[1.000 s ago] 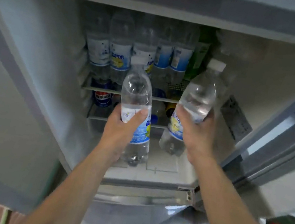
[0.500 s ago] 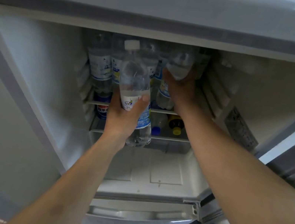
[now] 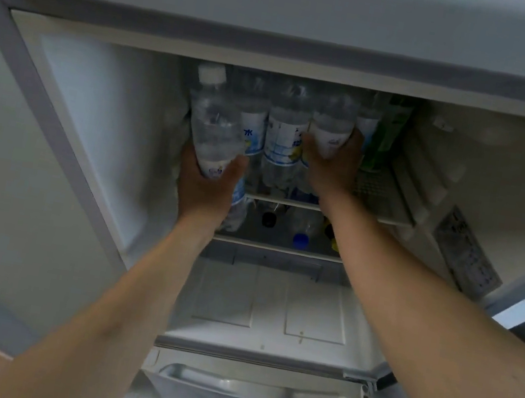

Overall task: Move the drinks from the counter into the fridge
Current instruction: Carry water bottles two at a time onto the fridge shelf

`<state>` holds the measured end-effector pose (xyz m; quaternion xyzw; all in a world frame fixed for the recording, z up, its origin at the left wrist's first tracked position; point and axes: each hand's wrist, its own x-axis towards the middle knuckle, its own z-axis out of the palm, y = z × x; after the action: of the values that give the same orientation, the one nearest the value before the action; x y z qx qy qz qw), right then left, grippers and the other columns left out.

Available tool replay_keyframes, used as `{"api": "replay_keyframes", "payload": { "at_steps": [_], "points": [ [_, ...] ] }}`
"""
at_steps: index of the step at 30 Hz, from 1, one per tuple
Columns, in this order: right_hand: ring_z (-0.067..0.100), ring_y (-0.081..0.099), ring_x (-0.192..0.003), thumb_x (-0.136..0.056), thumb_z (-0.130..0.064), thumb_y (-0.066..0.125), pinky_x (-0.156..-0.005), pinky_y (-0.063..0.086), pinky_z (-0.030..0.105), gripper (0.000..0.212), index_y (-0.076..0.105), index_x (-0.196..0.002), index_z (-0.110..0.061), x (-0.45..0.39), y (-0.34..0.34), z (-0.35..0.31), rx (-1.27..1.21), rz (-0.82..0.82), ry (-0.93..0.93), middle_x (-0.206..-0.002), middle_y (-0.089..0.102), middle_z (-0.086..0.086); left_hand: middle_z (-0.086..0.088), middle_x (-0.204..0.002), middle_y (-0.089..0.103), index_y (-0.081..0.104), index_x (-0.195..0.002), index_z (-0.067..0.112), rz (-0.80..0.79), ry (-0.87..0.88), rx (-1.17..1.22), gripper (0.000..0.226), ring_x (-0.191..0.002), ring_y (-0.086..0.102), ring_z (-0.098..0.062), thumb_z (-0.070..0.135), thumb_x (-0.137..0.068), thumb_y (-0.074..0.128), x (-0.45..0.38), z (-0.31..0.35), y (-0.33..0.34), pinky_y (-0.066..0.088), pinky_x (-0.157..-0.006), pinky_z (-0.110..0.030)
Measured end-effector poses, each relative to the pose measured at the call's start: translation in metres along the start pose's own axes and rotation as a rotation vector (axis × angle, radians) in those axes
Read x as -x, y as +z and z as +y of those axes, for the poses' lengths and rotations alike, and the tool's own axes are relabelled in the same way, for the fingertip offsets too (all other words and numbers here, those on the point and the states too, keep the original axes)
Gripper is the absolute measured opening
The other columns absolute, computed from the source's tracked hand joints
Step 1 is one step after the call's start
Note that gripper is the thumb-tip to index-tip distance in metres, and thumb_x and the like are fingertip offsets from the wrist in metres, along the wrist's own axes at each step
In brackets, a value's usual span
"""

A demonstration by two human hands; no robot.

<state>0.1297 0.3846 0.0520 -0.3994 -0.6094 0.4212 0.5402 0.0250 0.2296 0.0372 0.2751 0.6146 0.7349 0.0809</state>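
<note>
Clear water bottle [image 3: 214, 128] in left hand [image 3: 205, 185], right hand [image 3: 331, 161] gripping another bottle [image 3: 332, 123], labels prob. unreadable

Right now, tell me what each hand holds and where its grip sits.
Left hand grips a clear bottle round its labelled lower body. Right hand grips another clear bottle round its labelled middle.

A: The clear plastic bottle with a white cap [image 3: 214, 128] looks glossy, with a smooth paper-like label.
B: The pale fridge's inner wall [image 3: 100, 123] is matt, smooth plastic. The green bottle [image 3: 385, 139]?
A: Shiny. And the silvery drawer handle [image 3: 257, 389] below has a brushed, metallic sheen.
</note>
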Motion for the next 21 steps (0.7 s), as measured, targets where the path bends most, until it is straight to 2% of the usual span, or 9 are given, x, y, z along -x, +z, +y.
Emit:
{"api": "replay_keyframes", "payload": {
  "at_steps": [2,5,7,9,12,14,21],
  "points": [
    [0.023,0.048,-0.132,-0.081,-0.024,0.080,-0.109,0.046,0.042,0.080,0.036,-0.147,-0.011,0.006,0.000,0.004,0.041,-0.005,0.020,-0.146,0.045,0.012,-0.005,-0.121,0.066,0.049,-0.131,0.010,-0.016,0.058,0.009,0.063,-0.107,0.066,-0.012,0.027,-0.079,0.079,-0.014,0.006,0.005,0.055,-0.086,-0.019],
    [0.026,0.046,-0.134,-0.081,-0.028,0.081,-0.111,0.043,0.042,0.081,0.037,-0.148,-0.014,0.013,0.000,0.010,0.123,0.042,0.012,-0.147,0.042,0.012,-0.012,-0.127,0.063,0.045,-0.135,0.002,-0.076,0.113,0.008,0.065,-0.115,0.064,-0.020,0.022,-0.082,0.077,-0.032,0.009,0.011,0.054,-0.098,-0.034],
    [0.024,0.046,-0.133,-0.080,-0.028,0.082,-0.112,0.040,0.035,0.083,0.037,-0.148,-0.015,0.018,-0.002,0.012,0.142,0.050,-0.002,-0.146,0.041,0.013,-0.007,-0.126,0.063,0.046,-0.137,0.006,-0.103,0.107,0.004,0.065,-0.113,0.064,-0.012,0.022,-0.082,0.077,-0.039,0.008,0.014,0.054,-0.097,-0.030],
    [0.023,0.047,-0.132,-0.080,-0.024,0.082,-0.112,0.042,0.037,0.083,0.036,-0.148,-0.015,0.021,-0.003,0.013,0.139,0.035,-0.011,-0.146,0.042,0.012,-0.003,-0.127,0.062,0.047,-0.138,0.010,-0.105,0.098,0.008,0.066,-0.114,0.063,-0.008,0.023,-0.081,0.077,-0.043,0.007,0.017,0.053,-0.097,-0.027],
    [0.022,0.050,-0.131,-0.083,-0.020,0.079,-0.109,0.045,0.042,0.076,0.039,-0.147,-0.016,0.020,-0.003,0.013,0.152,0.049,0.001,-0.145,0.046,0.011,-0.010,-0.132,0.059,0.046,-0.138,0.009,-0.104,0.097,0.018,0.074,-0.120,0.060,-0.019,0.032,-0.075,0.076,-0.044,0.007,0.021,0.051,-0.103,-0.041],
    [0.022,0.052,-0.130,-0.083,-0.019,0.079,-0.108,0.047,0.041,0.073,0.040,-0.146,-0.015,0.017,-0.001,0.012,0.154,0.056,0.008,-0.143,0.047,0.011,-0.010,-0.133,0.058,0.045,-0.139,0.011,-0.103,0.098,0.007,0.077,-0.122,0.059,-0.020,0.037,-0.073,0.075,-0.045,0.008,0.024,0.051,-0.103,-0.042],
    [0.020,0.056,-0.125,-0.081,-0.019,0.081,-0.105,0.049,0.036,0.074,0.042,-0.144,-0.018,0.015,-0.001,0.015,0.127,0.053,0.021,-0.140,0.049,0.010,-0.013,-0.139,0.049,0.040,-0.141,0.011,-0.088,0.123,-0.051,0.069,-0.128,0.052,-0.025,0.020,-0.082,0.075,-0.044,0.007,0.028,0.048,-0.105,-0.048]
  ]
}}
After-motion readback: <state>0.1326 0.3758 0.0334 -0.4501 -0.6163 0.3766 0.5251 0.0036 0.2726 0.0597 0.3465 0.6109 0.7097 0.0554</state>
